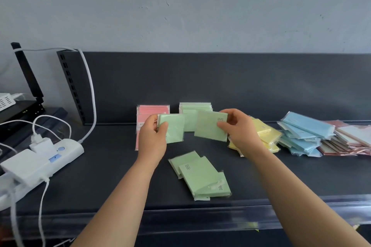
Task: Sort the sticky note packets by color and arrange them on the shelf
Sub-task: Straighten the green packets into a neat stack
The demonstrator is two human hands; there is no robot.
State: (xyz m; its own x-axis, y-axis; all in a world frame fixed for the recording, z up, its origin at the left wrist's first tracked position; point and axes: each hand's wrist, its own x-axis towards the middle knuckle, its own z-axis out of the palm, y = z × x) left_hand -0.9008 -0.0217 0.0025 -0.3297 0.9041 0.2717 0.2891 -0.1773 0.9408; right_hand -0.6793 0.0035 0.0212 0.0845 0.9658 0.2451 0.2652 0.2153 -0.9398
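My left hand (152, 138) grips a green sticky note packet (173, 128) above the dark shelf (112, 158). Beside it, my right hand (239, 128) pinches another green packet (209, 126) by its right edge. Behind both stands a row of green packets (195, 107) against the back panel, with a row of pink packets (152, 110) to its left. A few loose green packets (200, 176) lie near the front edge. Right of my right hand are yellow packets (267, 132), then blue packets (305, 132), then a slanted pile of red-edged packets (349, 140).
A white power strip (44, 158) with plugs and white cables occupies the shelf's left end. A black router with an antenna (27, 74) stands further left. A clear plastic strip (200, 218) runs along the shelf's front edge. A grey wall rises behind.
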